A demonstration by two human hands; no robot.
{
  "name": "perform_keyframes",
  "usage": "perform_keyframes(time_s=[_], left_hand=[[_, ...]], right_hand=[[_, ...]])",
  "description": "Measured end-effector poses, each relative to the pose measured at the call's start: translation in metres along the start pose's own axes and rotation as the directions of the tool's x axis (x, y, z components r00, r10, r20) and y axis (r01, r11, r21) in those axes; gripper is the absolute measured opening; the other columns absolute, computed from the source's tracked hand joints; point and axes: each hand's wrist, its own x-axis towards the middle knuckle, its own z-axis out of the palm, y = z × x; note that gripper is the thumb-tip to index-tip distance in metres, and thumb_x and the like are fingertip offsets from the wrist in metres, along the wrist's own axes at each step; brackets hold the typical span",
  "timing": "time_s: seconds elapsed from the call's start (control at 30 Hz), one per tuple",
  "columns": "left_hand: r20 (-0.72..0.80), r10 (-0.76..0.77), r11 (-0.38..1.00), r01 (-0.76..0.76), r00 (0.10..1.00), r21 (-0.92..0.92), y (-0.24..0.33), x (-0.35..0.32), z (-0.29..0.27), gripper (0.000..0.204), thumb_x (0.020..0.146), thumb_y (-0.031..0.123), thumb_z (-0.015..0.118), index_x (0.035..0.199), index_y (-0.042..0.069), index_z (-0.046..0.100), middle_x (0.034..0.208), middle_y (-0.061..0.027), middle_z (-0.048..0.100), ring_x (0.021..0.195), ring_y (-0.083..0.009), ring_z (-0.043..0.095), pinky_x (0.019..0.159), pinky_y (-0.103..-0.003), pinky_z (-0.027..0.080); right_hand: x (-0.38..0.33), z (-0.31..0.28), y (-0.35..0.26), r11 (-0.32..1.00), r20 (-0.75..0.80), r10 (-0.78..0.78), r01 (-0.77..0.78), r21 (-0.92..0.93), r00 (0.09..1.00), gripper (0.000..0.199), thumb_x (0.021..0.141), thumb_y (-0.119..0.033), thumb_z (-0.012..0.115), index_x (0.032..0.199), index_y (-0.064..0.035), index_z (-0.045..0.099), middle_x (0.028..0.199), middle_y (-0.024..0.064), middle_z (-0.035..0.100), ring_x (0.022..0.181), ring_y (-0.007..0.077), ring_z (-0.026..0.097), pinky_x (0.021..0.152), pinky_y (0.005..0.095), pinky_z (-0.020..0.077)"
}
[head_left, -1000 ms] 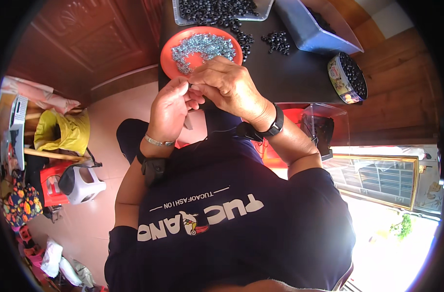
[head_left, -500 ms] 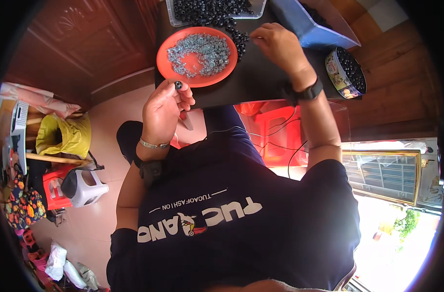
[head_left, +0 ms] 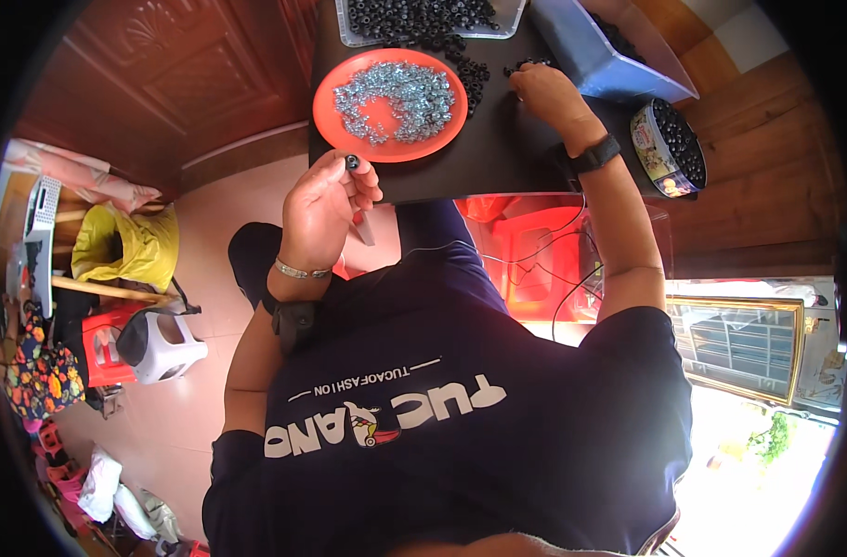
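Observation:
My left hand (head_left: 326, 209) is raised at the near edge of the dark table, palm up. Its thumb and forefinger pinch a small black ring-shaped part (head_left: 352, 161) with a hole in it. Just beyond is an orange-red plate (head_left: 327, 116) bearing many small shiny silvery pieces (head_left: 423, 97). To the plate's right, my right hand (head_left: 555, 102) is palm down, its fingers curled at a small group of black parts (head_left: 526, 64) on the tabletop. Whatever those fingertips hold is hidden. Loose black parts (head_left: 475, 79) lie between the plate and that hand.
A clear tray (head_left: 349, 37) at the back overflows with black parts. A blue-grey bin (head_left: 595, 70) and a round tub (head_left: 658, 153) of black pieces are at right. Below the table are a red plastic stool (head_left: 540, 251) and thin cables (head_left: 558, 306).
My right hand has shifted slightly right and nearer, uncovering the small group of black parts. The left hand still pinches its black part. The whole view has shifted a little.

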Motion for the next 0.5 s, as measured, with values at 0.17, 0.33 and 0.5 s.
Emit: perform_keyframes(time_s=[0.17, 0.33, 0.5], left_hand=[[-0.025, -0.009, 1.0, 0.009, 1.0, -0.008, -0.001, 0.0, 0.0, 0.026, 0.092, 0.028, 0.043, 0.093, 0.005, 0.055, 0.088, -0.0078, 0.059, 0.078, -0.0189, 0.056, 0.072, -0.029, 0.04], [0.062, -0.006, 0.999, 0.009, 0.998, -0.04, -0.001, 0.006, 0.004, 0.025, 0.093, 0.026, 0.042, 0.092, 0.005, 0.056, 0.088, -0.0081, 0.06, 0.078, -0.0188, 0.057, 0.07, -0.029, 0.041], [0.092, 0.015, 0.999, -0.01, 0.996, -0.05, 0.005, 0.009, 0.018, 0.023, 0.093, 0.024, 0.045, 0.093, 0.004, 0.057, 0.088, -0.0071, 0.061, 0.076, -0.0181, 0.059, 0.067, -0.028, 0.043]], right_hand=[[-0.001, -0.032, -0.032, 0.776, -0.069, 0.24, -0.149, 0.613, 0.968, 0.013, 0.085, -0.013, 0.059, 0.093, -0.0056, 0.066, 0.085, 0.006, 0.065, 0.078, 0.0193, 0.063, 0.068, 0.0296, 0.0492], [0.002, -0.071, -0.083, -0.152, 0.077, 0.117, -0.059, 0.987, 0.99, 0.018, 0.088, -0.015, 0.063, 0.1, -0.0014, 0.064, 0.09, 0.0052, 0.067, 0.083, 0.0104, 0.062, 0.07, 0.0234, 0.0466], [0.006, -0.083, -0.122, -0.369, 0.054, 0.047, -0.032, 0.929, 0.997, 0.023, 0.087, -0.018, 0.064, 0.102, -0.0008, 0.065, 0.092, 0.0063, 0.067, 0.083, 0.0123, 0.062, 0.073, 0.0241, 0.0464]])
